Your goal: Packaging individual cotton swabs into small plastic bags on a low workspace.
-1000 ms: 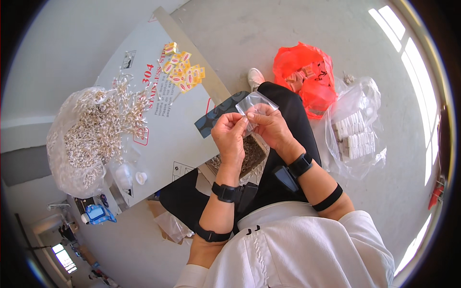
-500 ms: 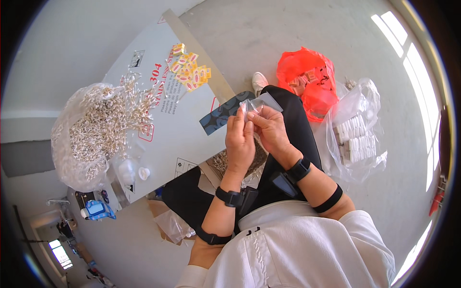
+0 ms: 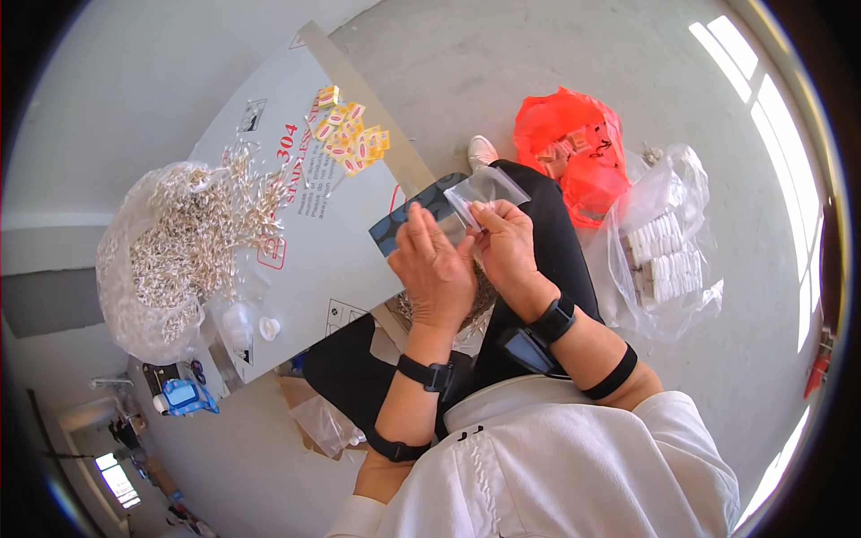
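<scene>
Over my lap, my right hand (image 3: 508,242) pinches a small clear plastic bag (image 3: 493,186) between thumb and fingers. The bag spreads out flat beyond the fingertips. Close on its left is my left hand (image 3: 432,273), fingers stretched out and slightly apart, with nothing seen in it. Its thumb tip comes near the right hand's fingers; whether they touch I cannot tell. Under the hands, a box of cotton swabs (image 3: 414,303) shows in part. A dark blue patterned strip (image 3: 386,231) lies at the table's edge behind the left hand.
On the steel-topped table (image 3: 314,260) are a large clear bag of loose cotton swabs (image 3: 166,260), small yellow-and-white packets (image 3: 354,143) and a white cap (image 3: 269,328). To the right on the floor stand a red plastic bag (image 3: 596,184) and a clear bag of white bundles (image 3: 665,260).
My left hand has let go of the clear plastic bag and moved slightly left, its fingers straightening. The bag now lies more spread out in my right hand.
</scene>
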Demonstrator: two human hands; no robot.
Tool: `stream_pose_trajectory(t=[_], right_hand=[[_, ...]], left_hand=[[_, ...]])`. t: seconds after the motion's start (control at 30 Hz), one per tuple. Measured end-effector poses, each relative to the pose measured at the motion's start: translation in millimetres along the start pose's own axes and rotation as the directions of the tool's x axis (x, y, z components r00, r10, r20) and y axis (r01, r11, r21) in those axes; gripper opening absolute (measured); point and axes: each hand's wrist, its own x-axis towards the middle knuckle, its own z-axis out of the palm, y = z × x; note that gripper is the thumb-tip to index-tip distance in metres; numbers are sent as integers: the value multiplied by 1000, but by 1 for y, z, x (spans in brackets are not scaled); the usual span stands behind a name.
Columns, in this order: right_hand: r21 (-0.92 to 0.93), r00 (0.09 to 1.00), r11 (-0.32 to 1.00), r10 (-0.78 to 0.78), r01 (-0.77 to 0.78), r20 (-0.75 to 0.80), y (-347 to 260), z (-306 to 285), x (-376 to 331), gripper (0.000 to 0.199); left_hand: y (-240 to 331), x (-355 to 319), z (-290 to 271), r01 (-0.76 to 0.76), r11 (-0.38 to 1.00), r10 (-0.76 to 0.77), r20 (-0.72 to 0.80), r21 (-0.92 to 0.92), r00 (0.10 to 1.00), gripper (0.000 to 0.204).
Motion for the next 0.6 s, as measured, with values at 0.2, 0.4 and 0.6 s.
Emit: stream_pose_trajectory(t=[0.2, 0.4, 0.6], right_hand=[[30, 999, 999, 44, -45, 32, -11, -8, 3, 13], [-14, 991, 994, 105, -104, 87, -8, -13, 2, 11], [-27, 987, 993, 115, -113, 113, -7, -14, 3, 9]], left_hand=[[-26, 17, 4, -53, 963, 21, -123, -264, 992, 39], [-21, 32, 15, 504, 90, -289, 462, -859, 839, 22], [-19, 33, 23, 579, -65, -243, 576, -812, 780, 14]])
